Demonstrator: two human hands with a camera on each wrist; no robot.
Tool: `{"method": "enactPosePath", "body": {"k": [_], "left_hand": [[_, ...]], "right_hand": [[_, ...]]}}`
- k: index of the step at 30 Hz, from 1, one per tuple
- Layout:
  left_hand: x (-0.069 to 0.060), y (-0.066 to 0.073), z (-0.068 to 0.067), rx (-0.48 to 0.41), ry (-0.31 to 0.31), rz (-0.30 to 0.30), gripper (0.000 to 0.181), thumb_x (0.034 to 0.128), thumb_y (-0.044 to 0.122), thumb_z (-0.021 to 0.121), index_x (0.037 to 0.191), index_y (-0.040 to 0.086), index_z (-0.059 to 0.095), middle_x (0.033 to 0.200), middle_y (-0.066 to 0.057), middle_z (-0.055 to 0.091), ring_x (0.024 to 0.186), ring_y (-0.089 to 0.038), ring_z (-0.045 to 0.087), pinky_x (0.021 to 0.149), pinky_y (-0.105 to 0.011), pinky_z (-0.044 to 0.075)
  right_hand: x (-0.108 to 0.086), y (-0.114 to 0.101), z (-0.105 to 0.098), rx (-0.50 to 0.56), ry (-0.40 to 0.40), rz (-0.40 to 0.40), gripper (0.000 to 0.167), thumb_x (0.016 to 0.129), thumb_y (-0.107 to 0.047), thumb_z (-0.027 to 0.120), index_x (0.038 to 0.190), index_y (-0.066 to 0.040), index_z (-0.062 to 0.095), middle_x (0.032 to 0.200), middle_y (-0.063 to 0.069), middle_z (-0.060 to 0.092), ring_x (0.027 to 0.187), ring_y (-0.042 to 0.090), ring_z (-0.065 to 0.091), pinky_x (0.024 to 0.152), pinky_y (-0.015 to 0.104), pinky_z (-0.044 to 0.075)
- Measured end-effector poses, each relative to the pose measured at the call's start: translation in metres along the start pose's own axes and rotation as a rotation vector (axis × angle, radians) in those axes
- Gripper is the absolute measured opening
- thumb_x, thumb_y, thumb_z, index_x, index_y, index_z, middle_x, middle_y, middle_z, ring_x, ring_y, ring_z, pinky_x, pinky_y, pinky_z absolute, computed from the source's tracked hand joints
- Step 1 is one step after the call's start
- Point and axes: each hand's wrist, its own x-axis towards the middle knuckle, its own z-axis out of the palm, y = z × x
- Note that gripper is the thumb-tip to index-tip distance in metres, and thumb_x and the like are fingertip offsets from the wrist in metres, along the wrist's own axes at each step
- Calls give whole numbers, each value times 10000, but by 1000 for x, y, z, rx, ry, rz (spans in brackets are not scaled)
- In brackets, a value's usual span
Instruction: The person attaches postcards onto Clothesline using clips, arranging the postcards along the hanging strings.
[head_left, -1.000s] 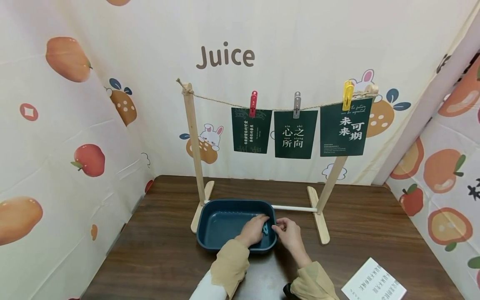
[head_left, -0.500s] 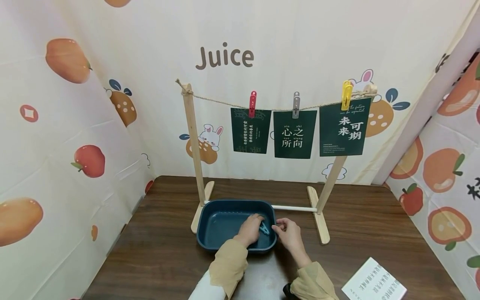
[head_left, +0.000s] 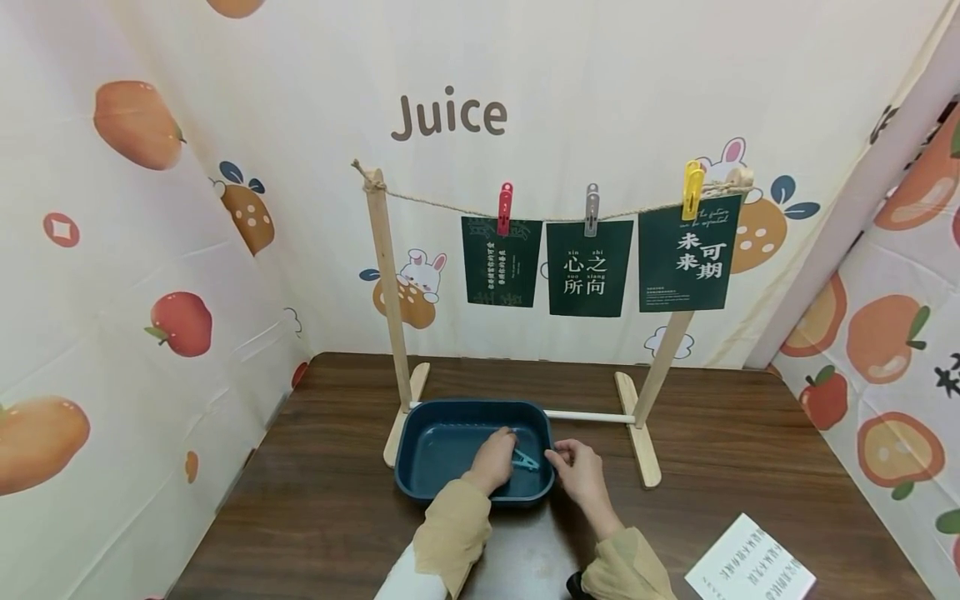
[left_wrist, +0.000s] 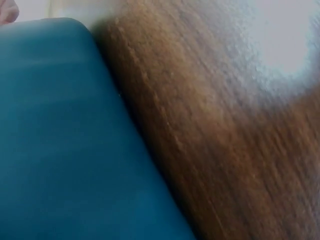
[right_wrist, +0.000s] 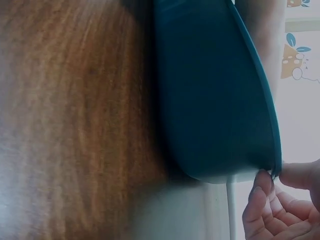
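Observation:
My left hand (head_left: pixel 491 462) reaches down into a dark blue plastic basin (head_left: pixel 438 454), its fingers bent. A light blue clothespin (head_left: pixel 527 462) lies against or beside the fingers, near the basin's right end. The fingertips are hidden behind the hand, so whether they pinch the clothespin I cannot tell. At the basin's right side, my right hand (head_left: pixel 581 477) pinches the rim. The right wrist view shows this right hand (right_wrist: pixel 282 212) with thumb and forefinger on either side of the edge. Only the basin's outer wall (left_wrist: pixel 75 135) and tabletop fill most of the left wrist view.
Behind the basin stands a wooden rack (head_left: pixel 387 275) with a twine line. Three dark green cards hang there from a red clothespin (head_left: pixel 505 208), a grey clothespin (head_left: pixel 592 210) and a yellow clothespin (head_left: pixel 693 190). A white printed card (head_left: pixel 750 560) lies at the table's front right.
My left hand has shifted left inside the basin. The light blue clothespin has turned from upright to nearly crosswise and shows more. My right hand stays at the rim.

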Motion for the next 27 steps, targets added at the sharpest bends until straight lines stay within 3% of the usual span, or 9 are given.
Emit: {"method": "enactPosePath", "body": {"k": [4,12,21,27], "left_hand": [[-2,-3,-2,-19,-16,4,168,793,-57,588,942,11,628,1078,-141,543,935,-238,549,719,-300,476],[-9,-4,-11,-102,-32,-13,224,801,-79,563,1016,-26,598,967,-138,559,868,-250,560,674,-290,479],[-20,-1,-23,-130,51,-4,205,795,-9,614,999,-22,599,957,-109,523,835,-217,520,676,-287,465],[-28,-1,-29,-205,114,15,241,791,47,651,1016,-22,598,933,-78,507,795,-174,496,673,-276,463]], "right_hand": [[-4,3,0,5,10,0,194,824,-91,621,899,87,609,635,38,581,461,126,531,433,243,446],[-13,8,-9,-17,60,-34,147,811,-111,641,854,31,639,625,11,577,484,100,524,456,217,429],[-23,13,-31,-145,87,-71,121,796,-87,650,857,17,644,662,-4,577,582,92,509,517,216,418],[-32,24,-50,-198,128,-103,134,759,-54,674,851,37,640,655,-10,584,586,83,521,537,217,434]]}}
